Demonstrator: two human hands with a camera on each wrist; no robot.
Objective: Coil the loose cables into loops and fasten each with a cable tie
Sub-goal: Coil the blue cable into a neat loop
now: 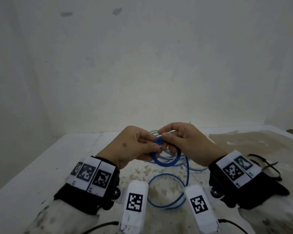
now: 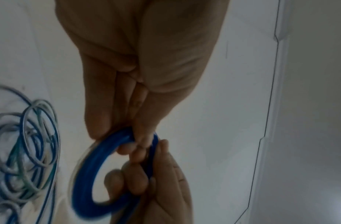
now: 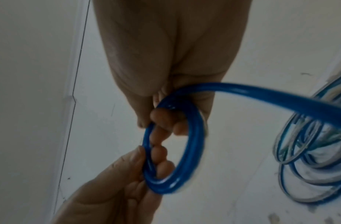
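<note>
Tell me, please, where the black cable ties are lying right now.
In the head view, the black cable ties lie on the table at the far right, just beyond the right hand.

Glossy smooth plastic-sheathed blue cable (image 3: 194, 136), matt stained white table (image 1: 32, 166), black plastic cable ties (image 1: 267, 168)

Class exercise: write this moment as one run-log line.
stage: coiling | left hand: grips blue cable coil | right hand: pinches coil | blue cable tail: loose on table | black cable ties: unused
</note>
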